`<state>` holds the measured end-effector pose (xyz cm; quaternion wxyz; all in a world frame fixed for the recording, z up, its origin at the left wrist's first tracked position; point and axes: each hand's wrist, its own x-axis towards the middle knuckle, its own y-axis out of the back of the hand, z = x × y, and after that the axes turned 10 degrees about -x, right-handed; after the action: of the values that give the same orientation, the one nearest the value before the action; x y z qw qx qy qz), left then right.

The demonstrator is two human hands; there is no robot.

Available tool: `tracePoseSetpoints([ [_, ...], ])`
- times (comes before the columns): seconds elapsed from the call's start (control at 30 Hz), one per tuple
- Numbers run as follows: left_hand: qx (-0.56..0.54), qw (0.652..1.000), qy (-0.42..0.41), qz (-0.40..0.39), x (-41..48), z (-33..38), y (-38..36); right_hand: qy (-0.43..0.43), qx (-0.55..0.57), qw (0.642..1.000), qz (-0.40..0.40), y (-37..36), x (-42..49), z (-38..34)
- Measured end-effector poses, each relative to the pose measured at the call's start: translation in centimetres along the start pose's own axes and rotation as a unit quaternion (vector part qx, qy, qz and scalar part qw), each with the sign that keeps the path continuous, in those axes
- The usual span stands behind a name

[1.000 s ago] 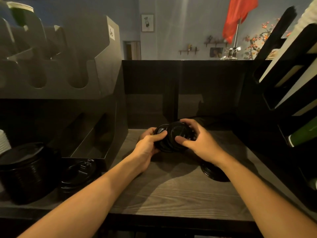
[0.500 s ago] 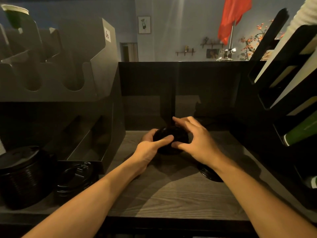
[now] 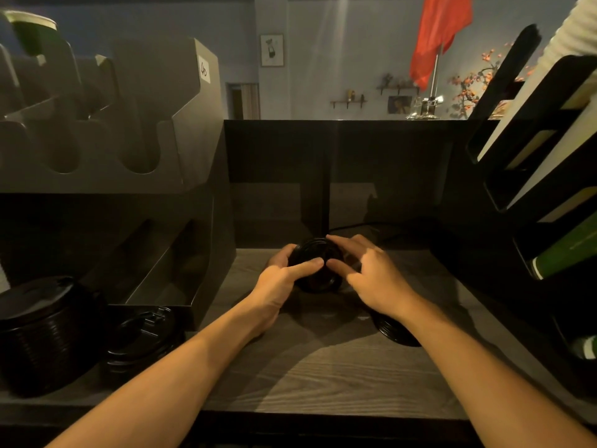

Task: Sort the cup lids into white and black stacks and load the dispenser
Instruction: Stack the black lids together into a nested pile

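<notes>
Both hands are together at the back of the counter (image 3: 323,367), closed round a small bunch of black lids (image 3: 318,273) held just above the wood. The left hand (image 3: 281,281) cups it from the near side with the thumb laid across the front. The right hand (image 3: 376,281) nips the other edge between thumb and forefinger, its remaining fingers spread loose and a little blurred. To my eye this is the squaring-up part of the sorting: the lids are being pressed into one neat nest before they go anywhere. Next they need to be carried left, either onto the tall stack (image 3: 48,334) and the short stack (image 3: 142,334) of black lids already standing there, or into a slot of the dispenser (image 3: 181,150) above them. That calls for a firm grip so the nest does not fan out. How many lids are in the bunch I cannot say, as black on black in this dim light swallows the edges. A further black pile (image 3: 399,334) lies half hidden under the right wrist. The dispenser's lower trays are in deep shadow, and I can make out no white lids for certain.
</notes>
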<state>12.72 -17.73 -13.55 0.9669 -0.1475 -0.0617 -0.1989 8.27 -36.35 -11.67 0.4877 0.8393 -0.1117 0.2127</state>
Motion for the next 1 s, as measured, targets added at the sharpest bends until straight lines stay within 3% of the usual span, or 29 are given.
tracePoseSetpoints([
  [0.13,0.016,1.0,-0.001,-0.012,-0.3,0.1,-0.4,0.03,-0.042,0.998,-0.041,-0.4,0.2,0.0],
  [0.27,0.044,0.999,-0.005,-0.011,-0.4,0.3,-0.1,0.048,0.009,0.997,-0.063,-0.3,0.3,0.0],
  [0.5,0.039,0.999,-0.009,-0.003,0.0,0.3,0.5,-0.011,0.144,0.989,-0.025,-0.2,0.3,0.3],
  [0.63,0.003,0.999,0.026,-0.031,-0.2,0.7,0.1,-0.02,0.126,0.992,0.001,-0.4,0.6,0.4],
  [0.7,-0.004,0.999,0.03,-0.011,-0.1,0.7,0.0,-0.025,0.12,0.992,0.002,-0.4,0.6,0.3],
  [0.8,-0.004,0.997,0.003,0.083,0.2,0.9,0.3,-0.055,0.147,0.987,0.032,-0.2,0.7,-0.3],
  [0.9,0.017,0.99,-0.014,0.141,0.3,0.9,0.9,-0.056,0.041,0.997,0.044,0.0,0.8,0.0],
  [1.0,0.036,0.985,-0.011,0.167,0.3,1.0,0.8,-0.037,-0.125,0.985,-0.109,-0.2,0.7,0.2],
])
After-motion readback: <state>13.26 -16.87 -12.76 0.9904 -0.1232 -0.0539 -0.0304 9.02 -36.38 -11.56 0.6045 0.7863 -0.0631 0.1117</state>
